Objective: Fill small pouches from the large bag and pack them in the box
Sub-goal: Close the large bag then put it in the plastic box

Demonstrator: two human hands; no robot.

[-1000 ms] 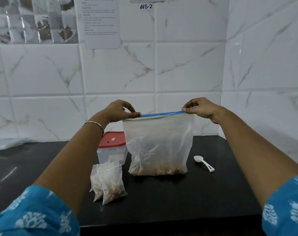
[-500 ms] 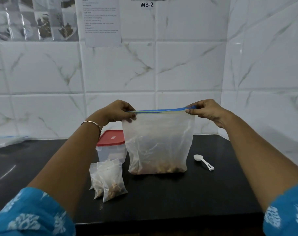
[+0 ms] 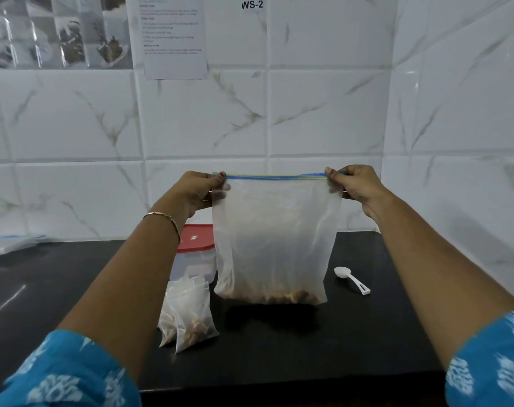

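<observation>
Head view: left hand [image 3: 200, 190] and right hand [image 3: 354, 183] each pinch a top corner of the large bag [image 3: 273, 239], zip strip [image 3: 276, 177] stretched taut between the two grips. Bag hangs straight below them, brown contents at the bottom, over the counter [image 3: 279, 348]; contact unclear. Small pouches [image 3: 191, 315] lie left-front of it, red-lidded box [image 3: 195, 254] behind those, spoon [image 3: 351, 279] to the right.

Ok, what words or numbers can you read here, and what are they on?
"WS-2": black letters on a white label high on the tiled wall.
Paper sheet stuck to the wall: printed lines, too small and blurred to read.
Red box lid: a small white mark, unreadable.
</observation>
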